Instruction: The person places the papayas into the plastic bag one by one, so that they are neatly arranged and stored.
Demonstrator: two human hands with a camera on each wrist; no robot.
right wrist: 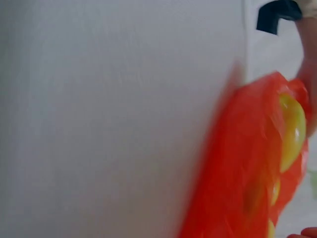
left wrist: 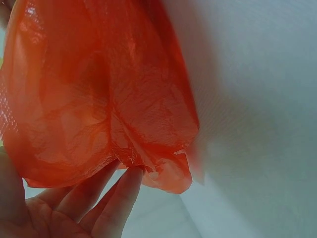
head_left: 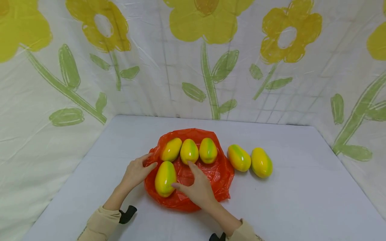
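A red plastic bag lies spread open on the table, holding several glossy yellow mangoes with green streaks. Three sit in a row along its far side, among them a middle mango. The larger front mango lies at the near left inside the bag. My left hand is at the bag's left rim, and its extended fingers touch the red plastic in the left wrist view. Over the bag, my right hand has thumb and fingers spread, thumb tip at the front mango's right edge.
Just right of the bag, two more mangoes lie on the white table, a left one and a right one. A white sheet with painted yellow flowers hangs behind the table. Black straps show near the sleeves.
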